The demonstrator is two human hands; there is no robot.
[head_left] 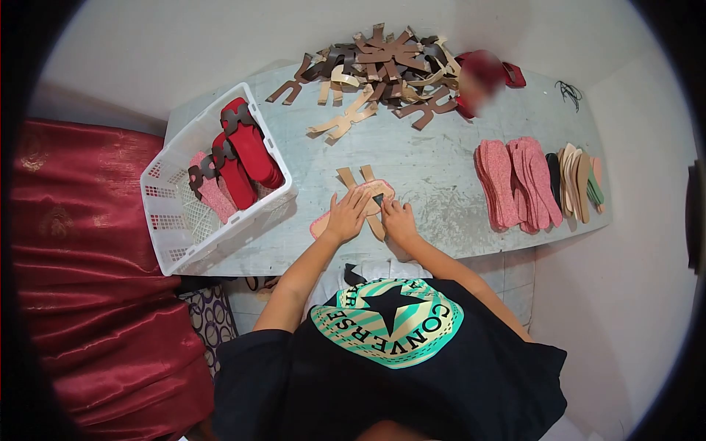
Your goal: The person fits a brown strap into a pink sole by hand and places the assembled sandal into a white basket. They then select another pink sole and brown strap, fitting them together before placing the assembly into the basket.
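On the table in front of me lies a tan sole with a pink edge, placed at a slant. A tan strap piece crosses it, its ends sticking out above and below the sole. My left hand rests on the middle of the sole with its fingers stretched out. At the sole's right end my right hand touches the edge, its fingers bent and partly spread. Between the two hands a small dark triangular patch shows on the sole.
A white basket with red and pink slippers stands at the left. Brown and cream strap pieces are heaped at the back, beside a red object, partly blurred. Stacked pink soles and other soles lie right.
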